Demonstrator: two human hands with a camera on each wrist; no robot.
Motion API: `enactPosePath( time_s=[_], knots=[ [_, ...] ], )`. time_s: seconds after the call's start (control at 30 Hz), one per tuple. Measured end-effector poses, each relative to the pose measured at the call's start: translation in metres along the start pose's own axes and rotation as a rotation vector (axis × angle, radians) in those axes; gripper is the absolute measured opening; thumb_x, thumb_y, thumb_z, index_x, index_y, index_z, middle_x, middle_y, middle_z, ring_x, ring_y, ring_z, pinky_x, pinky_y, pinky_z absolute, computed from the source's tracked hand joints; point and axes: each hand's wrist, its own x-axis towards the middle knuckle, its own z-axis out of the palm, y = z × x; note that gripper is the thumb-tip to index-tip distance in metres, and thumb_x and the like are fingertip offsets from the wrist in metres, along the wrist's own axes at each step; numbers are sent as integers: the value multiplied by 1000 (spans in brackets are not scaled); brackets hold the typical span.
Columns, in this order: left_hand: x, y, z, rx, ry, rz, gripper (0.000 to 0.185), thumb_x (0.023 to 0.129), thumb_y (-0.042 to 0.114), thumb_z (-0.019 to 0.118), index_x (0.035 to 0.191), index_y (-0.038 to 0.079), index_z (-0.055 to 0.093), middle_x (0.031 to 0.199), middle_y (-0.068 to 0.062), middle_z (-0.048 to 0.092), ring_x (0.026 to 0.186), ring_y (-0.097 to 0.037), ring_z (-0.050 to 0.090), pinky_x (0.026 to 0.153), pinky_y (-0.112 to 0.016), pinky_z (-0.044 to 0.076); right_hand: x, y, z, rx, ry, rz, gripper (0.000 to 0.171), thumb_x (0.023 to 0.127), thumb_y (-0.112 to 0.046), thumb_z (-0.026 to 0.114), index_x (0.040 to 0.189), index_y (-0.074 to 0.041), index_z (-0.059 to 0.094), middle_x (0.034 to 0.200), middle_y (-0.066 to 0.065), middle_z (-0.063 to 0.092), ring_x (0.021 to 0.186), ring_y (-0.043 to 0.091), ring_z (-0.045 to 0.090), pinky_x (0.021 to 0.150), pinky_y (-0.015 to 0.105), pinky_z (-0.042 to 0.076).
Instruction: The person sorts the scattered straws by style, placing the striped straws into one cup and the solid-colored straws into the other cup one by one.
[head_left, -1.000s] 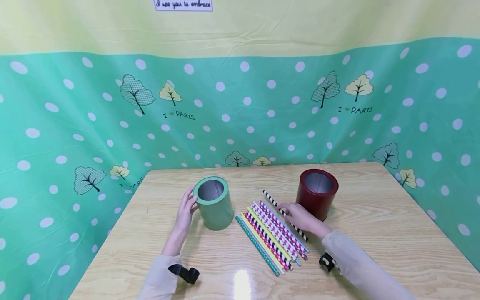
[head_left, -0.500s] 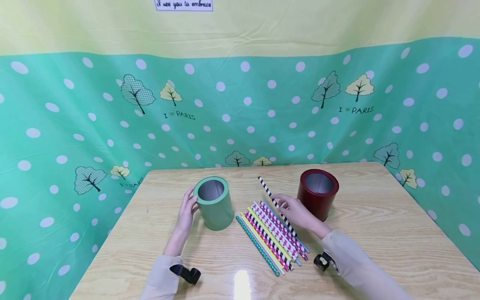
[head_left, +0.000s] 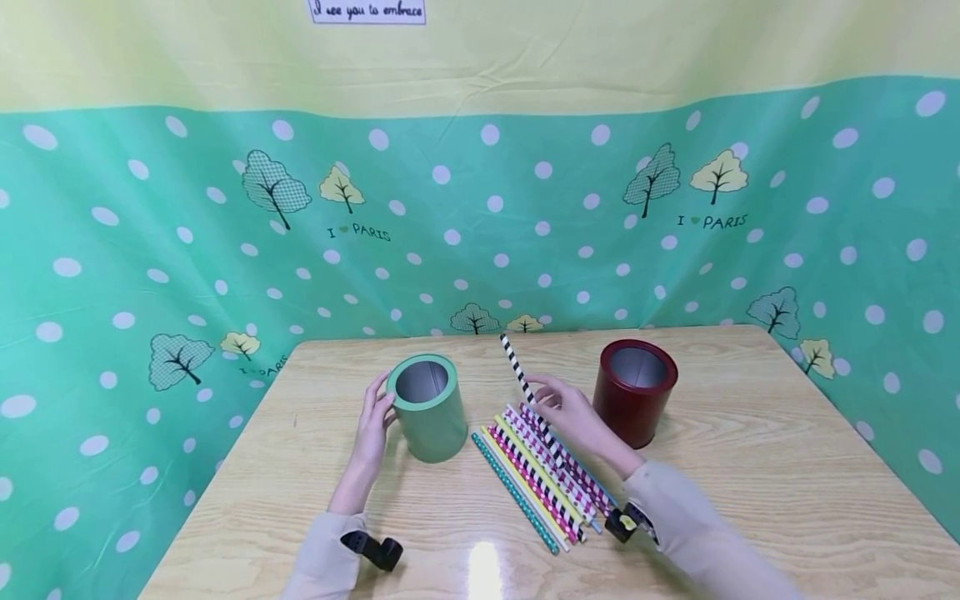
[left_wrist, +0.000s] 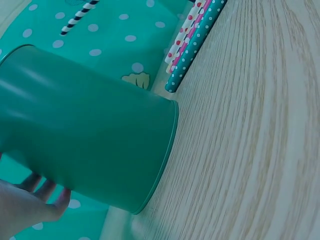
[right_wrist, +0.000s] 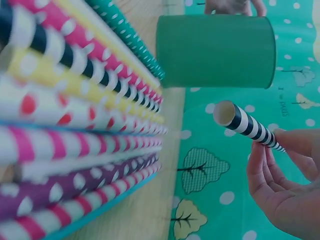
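A black-and-white straw [head_left: 528,390] is pinched aloft in the right hand [head_left: 573,412], above the row of straws [head_left: 543,475], while the green can [head_left: 429,406] at 9 o'clock is steadied by the left hand [head_left: 372,425], fingers against its side. With so light a pinch, the straw could be dropped among the others, or the can tipped by a glancing tip.

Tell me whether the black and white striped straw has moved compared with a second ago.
Yes. The black and white striped straw, pinched by the right hand, has lifted off the table and shifted left, away from the red can, toward the green can.
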Motion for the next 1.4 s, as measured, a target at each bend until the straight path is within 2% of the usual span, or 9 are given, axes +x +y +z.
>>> enactPosePath(
  time_s=[0.13, 0.27, 0.5, 0.7, 0.83, 1.0, 1.13, 1.23, 1.4],
  knots=[
    [-4, 9, 3, 16, -8, -3, 44, 95, 13, 29, 138, 4, 21, 124, -15, 33, 107, -22, 37, 96, -42, 24, 2, -8, 3, 58, 30, -41, 43, 83, -8, 59, 125, -11, 48, 92, 8, 59, 80, 18, 57, 67, 26, 48],
    [-9, 17, 7, 37, -11, 3, 44, 95, 12, 28, 138, 3, 21, 127, -18, 31, 109, -26, 37, 96, -42, 24, 6, -17, 5, 138, 43, -41, 45, 83, -4, 58, 126, -8, 46, 94, 12, 58, 83, 21, 58, 70, 27, 48],
    [-11, 20, 9, 37, -1, 4, 43, 95, 13, 29, 136, 5, 23, 122, -18, 34, 107, -23, 36, 96, -42, 24, 13, -30, 10, 260, 59, 4, 46, 82, -4, 58, 126, -7, 46, 98, 15, 56, 85, 21, 57, 70, 31, 49],
    [-11, 19, 9, 33, 6, 11, 42, 95, 13, 30, 136, 5, 24, 122, -18, 34, 105, -20, 36, 95, -42, 25, 17, -45, 14, 378, 78, -16, 47, 80, 0, 59, 124, -2, 44, 99, 19, 54, 82, 19, 55, 66, 32, 50],
    [-11, 19, 10, 35, 11, 10, 42, 95, 12, 29, 136, 5, 24, 122, -18, 35, 104, -18, 37, 94, -41, 26, 19, -57, 17, 445, 86, -34, 46, 79, 3, 57, 122, -1, 43, 98, 19, 54, 80, 17, 55, 68, 32, 50],
    [-11, 18, 11, 35, 19, 17, 42, 94, 12, 29, 136, 4, 24, 121, -19, 36, 106, -24, 36, 93, -40, 26, 23, -71, 18, 480, 107, -54, 43, 79, 5, 56, 119, 0, 42, 98, 19, 54, 79, 17, 55, 71, 36, 50],
    [-11, 19, 11, 43, 16, 21, 43, 94, 12, 29, 136, 5, 24, 122, -19, 35, 104, -17, 37, 94, -40, 26, 27, -81, 18, 499, 123, -78, 40, 80, 5, 55, 117, 0, 42, 98, 19, 55, 79, 18, 55, 70, 34, 50],
    [-12, 19, 10, 53, 12, 25, 43, 94, 13, 29, 136, 5, 23, 123, -19, 34, 101, -11, 37, 93, -41, 26, 29, -87, 19, 517, 133, -97, 38, 80, 5, 54, 116, 2, 42, 98, 20, 54, 80, 20, 56, 73, 38, 50],
    [-12, 18, 10, 57, 6, 31, 43, 94, 13, 29, 137, 5, 23, 126, -20, 33, 107, -19, 34, 94, -41, 25, 33, -97, 22, 540, 147, -120, 39, 81, 4, 54, 118, 5, 40, 97, 19, 53, 82, 21, 56, 74, 37, 50]
  ],
)
